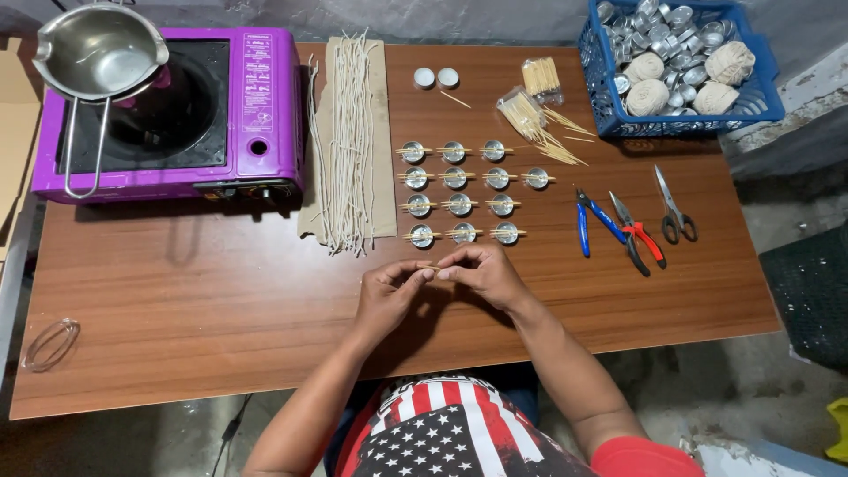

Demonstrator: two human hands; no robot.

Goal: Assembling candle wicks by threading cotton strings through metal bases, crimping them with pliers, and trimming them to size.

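Wooden stick (430, 266) pinched between both hands above the counter (221, 291).

The left hand (389, 287) and right hand (481, 269) meet fingertip to fingertip, each closed on one end of the thin stick, wrists low, forearms angled inward. It sits just in front of the rows of small metal cups (459, 190). Risk, as judged: the stick is slight, so uneven pressure could snap it, or a slip could knock the nearest cups out of line.

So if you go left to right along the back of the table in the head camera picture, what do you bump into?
Purple stove → pale strings on cardboard → rows of little metal cups → bagged wooden sticks → blue basket.
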